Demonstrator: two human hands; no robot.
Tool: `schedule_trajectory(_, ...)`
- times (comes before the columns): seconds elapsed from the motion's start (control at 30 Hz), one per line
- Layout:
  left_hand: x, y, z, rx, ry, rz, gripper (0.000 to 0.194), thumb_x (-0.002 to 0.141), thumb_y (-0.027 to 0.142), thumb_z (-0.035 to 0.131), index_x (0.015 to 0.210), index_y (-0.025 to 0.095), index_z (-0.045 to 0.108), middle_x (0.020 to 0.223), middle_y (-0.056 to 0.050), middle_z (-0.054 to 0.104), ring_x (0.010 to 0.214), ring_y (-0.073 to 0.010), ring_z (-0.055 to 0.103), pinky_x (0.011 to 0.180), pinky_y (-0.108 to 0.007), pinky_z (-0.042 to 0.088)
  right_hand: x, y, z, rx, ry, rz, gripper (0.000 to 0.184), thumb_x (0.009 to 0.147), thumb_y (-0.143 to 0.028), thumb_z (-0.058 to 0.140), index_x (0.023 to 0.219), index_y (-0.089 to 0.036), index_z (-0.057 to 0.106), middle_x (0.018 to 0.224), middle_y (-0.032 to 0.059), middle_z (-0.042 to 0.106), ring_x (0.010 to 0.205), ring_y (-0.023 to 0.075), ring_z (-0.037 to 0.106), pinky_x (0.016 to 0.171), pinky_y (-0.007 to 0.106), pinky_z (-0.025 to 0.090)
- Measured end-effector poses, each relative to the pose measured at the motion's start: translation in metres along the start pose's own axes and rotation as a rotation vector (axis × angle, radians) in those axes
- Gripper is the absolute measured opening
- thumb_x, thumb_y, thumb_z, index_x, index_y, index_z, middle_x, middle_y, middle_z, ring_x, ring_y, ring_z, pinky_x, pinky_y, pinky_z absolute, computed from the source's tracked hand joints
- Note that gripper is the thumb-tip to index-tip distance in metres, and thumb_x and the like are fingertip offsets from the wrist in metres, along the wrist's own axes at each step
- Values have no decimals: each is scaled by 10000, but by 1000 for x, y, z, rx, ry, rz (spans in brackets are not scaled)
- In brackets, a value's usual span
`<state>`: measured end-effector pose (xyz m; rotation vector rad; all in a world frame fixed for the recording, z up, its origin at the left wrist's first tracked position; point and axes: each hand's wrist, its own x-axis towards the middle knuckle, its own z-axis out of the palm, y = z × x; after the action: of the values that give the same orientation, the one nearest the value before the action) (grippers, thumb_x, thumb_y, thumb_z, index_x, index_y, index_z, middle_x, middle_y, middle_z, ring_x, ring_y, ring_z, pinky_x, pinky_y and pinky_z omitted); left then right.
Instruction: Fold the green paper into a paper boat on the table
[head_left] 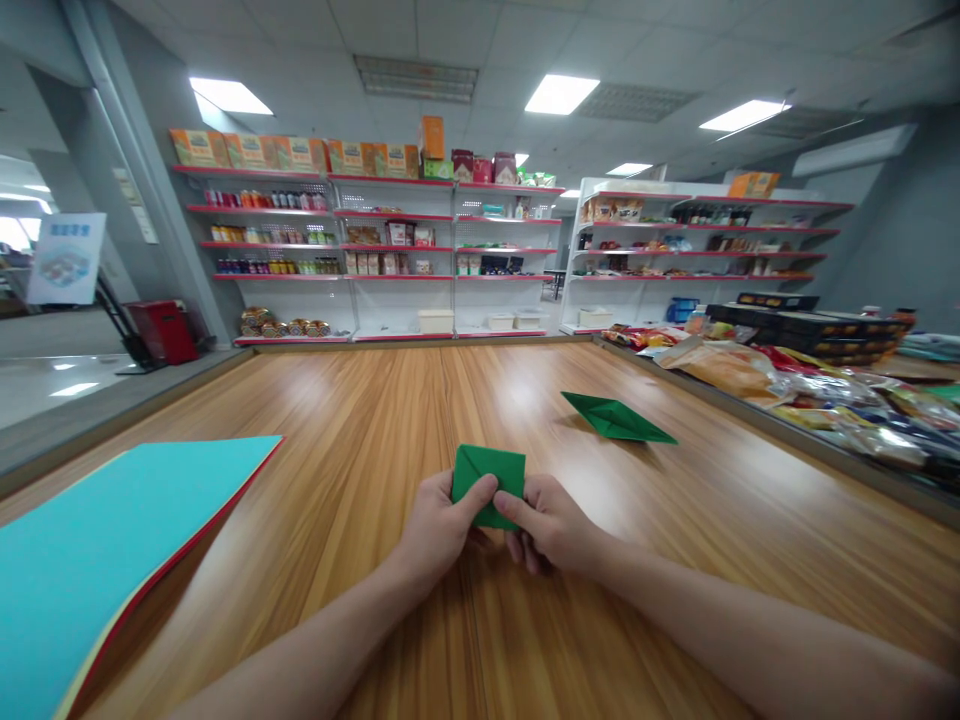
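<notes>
A small green folded paper square (491,468) is held up over the table between both hands, with a diagonal crease at its upper left. My left hand (446,520) grips its left side, thumb pressed on the front face. From the right, my right hand (551,525) pinches the lower right corner, its thumb also on the front. The fingers behind the paper are mostly hidden. Farther off to the right, a second green folded paper (619,417), diamond-shaped with creases, lies on the table apart from both hands.
The wooden table (360,400) has a raised dark edge. A stack of coloured paper sheets (142,530), turquoise on top, lies at the left. Packaged snacks (810,385) and dark boxes (817,330) crowd the right side. Stocked shelves (390,245) stand beyond the table.
</notes>
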<state>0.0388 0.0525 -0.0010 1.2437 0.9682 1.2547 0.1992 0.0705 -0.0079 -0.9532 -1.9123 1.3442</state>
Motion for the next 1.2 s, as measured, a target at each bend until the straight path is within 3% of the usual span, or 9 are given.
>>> schedule_trajectory(0.13,-1,2,-5,18,-31,-12,439,691,499,722,737,67,662,630,-62,607,543,-133,556,468,-225,465,-2,-3,0,-67,-36,2,566,857,-621,455,602,-123,538,460,24,544,328,82,475,307,163,301)
schedule_trajectory(0.27,2,0,-12,-75,-116,-29,398,642,445,774,668,65,660,590,-54,603,517,-117,552,497,-221,461,-4,-4,3,-160,65,-35,567,862,-594,478,526,-138,492,406,1,464,338,74,435,325,175,282)
schedule_trajectory(0.4,2,-3,-11,-175,-156,-61,367,670,408,777,731,61,678,656,-75,640,566,-131,585,531,-233,486,-1,-3,3,13,111,-140,562,852,-597,497,509,-160,412,405,-43,355,360,48,315,353,192,209)
schedule_trajectory(0.53,0,-7,-4,-342,-187,-71,313,753,366,727,871,83,665,816,-92,663,693,-156,622,647,-292,530,3,-4,3,53,279,-119,624,841,-630,483,437,-157,424,357,-21,372,327,52,320,348,216,196)
schedule_trajectory(0.67,1,-9,0,-258,-64,0,312,776,372,701,858,79,629,764,-72,637,652,-133,590,618,-270,524,5,-3,3,20,248,-50,678,849,-646,454,393,-143,449,332,6,398,302,54,355,341,208,217)
schedule_trajectory(0.87,2,-1,0,-72,101,94,395,785,464,644,869,86,561,716,-51,582,548,-128,542,429,-264,516,3,-3,5,141,246,4,558,794,-633,542,553,-129,551,360,-13,462,273,64,370,298,183,225)
schedule_trajectory(1.0,-3,0,0,-103,-75,-14,402,856,531,518,956,147,451,673,-10,566,431,-134,540,336,-254,461,0,-5,4,137,250,17,563,784,-629,542,521,-130,551,353,-4,462,272,62,361,296,182,234)
schedule_trajectory(1.1,-6,-1,0,-120,-234,-51,356,862,483,526,993,179,393,681,3,577,402,-136,542,321,-230,428,0,-5,3,128,284,27,560,789,-620,537,502,-139,530,341,-10,443,269,61,343,294,185,219)
schedule_trajectory(1.2,-3,-4,0,-1,-169,14,247,875,401,502,920,183,396,592,43,518,338,-92,447,302,-187,351,1,-4,5,88,268,22,558,806,-620,512,517,-143,527,345,-16,438,276,60,342,303,186,220)
